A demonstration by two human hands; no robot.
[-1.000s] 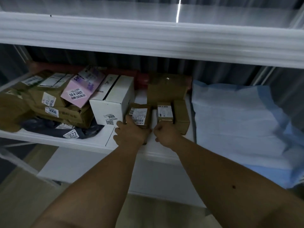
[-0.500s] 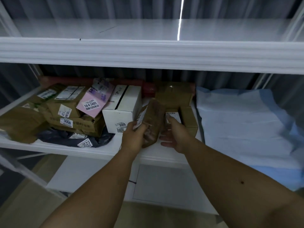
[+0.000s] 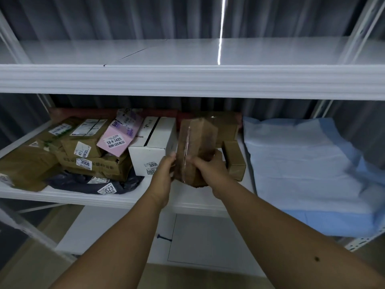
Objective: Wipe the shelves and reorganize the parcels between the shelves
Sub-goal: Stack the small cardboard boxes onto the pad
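We had the small brown parcel (image 3: 196, 151) lifted off the lower shelf (image 3: 116, 198), held up in front of the stack, taped seam facing us. Both hands gripped its lower part: left hand (image 3: 163, 176) curled round the left edge, thumb on the front; right hand (image 3: 210, 166) curled round the right side, thumb near the tape seam. Neither hand was spread, both pinched the parcel between thumb and fingers.

Its long axis stood roughly upright, top tipped slightly away from us. It sat dead centre between our hands, so neither was clearer nearer; the right wrapped a bit more of it, we judged.

White box (image 3: 153, 152) lay just left of it, a narrow brown box (image 3: 234, 161) just right and behind. Blue cloth (image 3: 300, 163) covered the right part of that shelf. The upper shelf (image 3: 187, 80) lay straight above the parcel, bare where we saw it, so the likely move was up and forward.
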